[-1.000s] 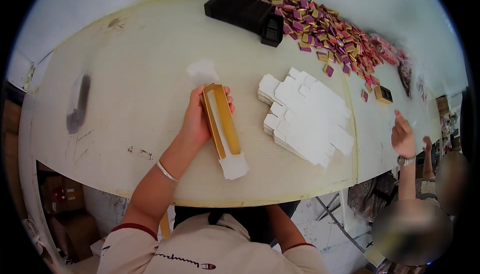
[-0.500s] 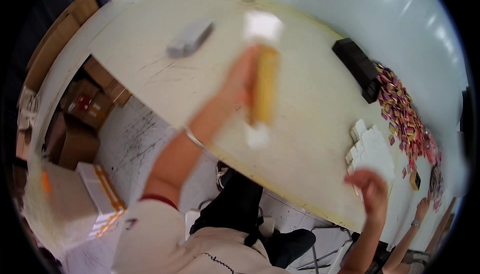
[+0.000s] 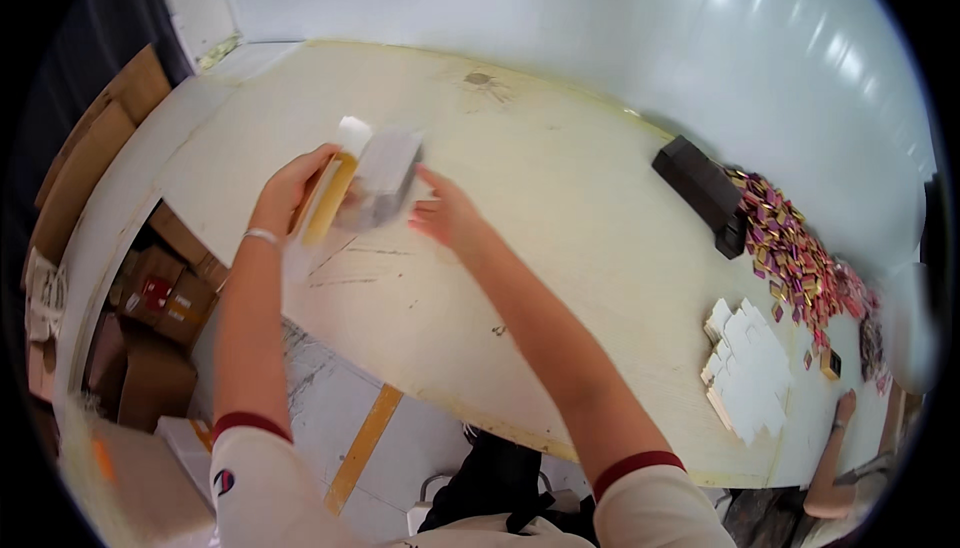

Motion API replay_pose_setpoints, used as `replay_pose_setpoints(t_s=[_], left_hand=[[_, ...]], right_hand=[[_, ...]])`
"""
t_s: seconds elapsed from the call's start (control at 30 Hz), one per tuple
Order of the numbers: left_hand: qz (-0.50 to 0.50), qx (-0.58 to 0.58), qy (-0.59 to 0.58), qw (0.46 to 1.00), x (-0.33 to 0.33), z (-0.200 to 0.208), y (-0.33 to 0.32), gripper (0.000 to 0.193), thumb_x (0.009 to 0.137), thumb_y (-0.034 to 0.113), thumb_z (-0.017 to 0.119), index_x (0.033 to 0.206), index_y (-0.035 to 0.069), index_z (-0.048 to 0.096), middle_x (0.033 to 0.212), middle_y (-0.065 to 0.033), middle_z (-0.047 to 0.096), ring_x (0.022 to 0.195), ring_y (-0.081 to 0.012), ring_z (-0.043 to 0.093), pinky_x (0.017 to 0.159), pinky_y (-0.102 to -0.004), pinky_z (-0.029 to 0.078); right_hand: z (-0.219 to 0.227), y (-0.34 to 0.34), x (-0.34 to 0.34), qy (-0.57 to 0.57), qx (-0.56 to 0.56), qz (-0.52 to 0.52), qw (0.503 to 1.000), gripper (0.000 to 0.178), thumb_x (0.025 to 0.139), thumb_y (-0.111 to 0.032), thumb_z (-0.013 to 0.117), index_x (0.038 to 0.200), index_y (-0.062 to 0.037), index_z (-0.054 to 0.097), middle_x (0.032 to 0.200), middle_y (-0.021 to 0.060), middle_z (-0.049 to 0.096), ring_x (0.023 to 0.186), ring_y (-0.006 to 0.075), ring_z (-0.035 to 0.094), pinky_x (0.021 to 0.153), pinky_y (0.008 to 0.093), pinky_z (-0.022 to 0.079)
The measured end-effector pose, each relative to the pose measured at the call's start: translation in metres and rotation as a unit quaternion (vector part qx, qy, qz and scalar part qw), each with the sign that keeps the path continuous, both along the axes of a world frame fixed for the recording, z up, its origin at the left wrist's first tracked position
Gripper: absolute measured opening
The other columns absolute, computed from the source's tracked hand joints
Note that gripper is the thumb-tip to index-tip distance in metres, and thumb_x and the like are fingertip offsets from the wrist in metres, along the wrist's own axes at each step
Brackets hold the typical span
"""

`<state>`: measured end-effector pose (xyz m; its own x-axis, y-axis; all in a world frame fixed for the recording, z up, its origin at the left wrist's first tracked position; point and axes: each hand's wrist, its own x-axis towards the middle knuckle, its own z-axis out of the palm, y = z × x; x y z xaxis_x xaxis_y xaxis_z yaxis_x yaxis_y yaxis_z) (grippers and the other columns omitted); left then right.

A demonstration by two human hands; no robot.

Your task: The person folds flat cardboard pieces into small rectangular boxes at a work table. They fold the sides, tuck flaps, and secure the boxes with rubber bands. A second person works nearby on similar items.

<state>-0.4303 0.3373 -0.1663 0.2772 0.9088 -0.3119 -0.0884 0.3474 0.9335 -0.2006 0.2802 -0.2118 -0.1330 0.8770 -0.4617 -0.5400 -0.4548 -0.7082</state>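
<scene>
My left hand (image 3: pixel 291 190) is closed around a gold-yellow carton (image 3: pixel 331 200), held upright on a slant over the left part of the table. A white flap (image 3: pixel 354 134) stands out at the carton's top end. Right beside the carton is a pale grey block (image 3: pixel 390 163), blurred, its lower side darker grey. At the block's right edge is my right hand (image 3: pixel 446 210), thumb and fingers apart. Whether the fingertips press on the block is hard to make out.
A long black box (image 3: pixel 698 182) lies at the back right, beside a heap of small purple and gold pieces (image 3: pixel 785 243). Flattened white cartons (image 3: pixel 748 373) are stacked nearer. Brown cardboard boxes (image 3: pixel 150 368) stand lower left. Another person's arm (image 3: pixel 832 458) shows at far right.
My left hand has carried the gold carton left to beside the grey block. My right hand has come from near the white cartons to the block. The view has tilted up.
</scene>
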Motion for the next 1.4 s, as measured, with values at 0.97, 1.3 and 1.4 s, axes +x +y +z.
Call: replay_pose_setpoints(t_s=[0.97,1.3,1.4], left_hand=[[-0.364,-0.257,-0.341,0.828,0.399,-0.019,-0.295,0.050,0.091,0.044,0.043,0.110,-0.001,0.054,0.105,-0.0094,0.059,0.079,-0.0204,0.056,0.075,-0.0339,0.049],[-0.312,-0.277,-0.314,0.853,0.411,-0.054,-0.289,0.064,0.088,0.054,0.039,0.117,-0.001,0.053,0.096,-0.0114,0.061,0.089,-0.0197,0.059,0.080,-0.0326,0.048],[-0.299,-0.348,-0.326,0.826,0.412,-0.051,-0.292,0.065,0.088,0.055,0.040,0.119,-0.002,0.052,0.098,-0.0114,0.061,0.091,-0.0195,0.059,0.082,-0.0321,0.048]], right_hand=[[0.015,-0.667,0.582,-0.319,0.011,-0.566,0.760,0.041,0.077,-0.032,0.070,0.111,-0.0126,0.061,0.110,0.0003,0.060,0.105,0.0170,0.054,0.093,0.0353,0.043],[0.053,-0.643,0.574,-0.882,-0.260,-0.251,0.302,0.043,0.081,-0.017,0.064,0.121,-0.0069,0.054,0.116,0.0071,0.057,0.105,0.0192,0.055,0.088,0.0332,0.045],[0.072,-0.491,0.453,-0.728,-0.005,-0.196,0.657,0.047,0.077,-0.001,0.065,0.122,-0.0053,0.054,0.122,0.0125,0.055,0.106,0.0228,0.056,0.086,0.0321,0.046]])
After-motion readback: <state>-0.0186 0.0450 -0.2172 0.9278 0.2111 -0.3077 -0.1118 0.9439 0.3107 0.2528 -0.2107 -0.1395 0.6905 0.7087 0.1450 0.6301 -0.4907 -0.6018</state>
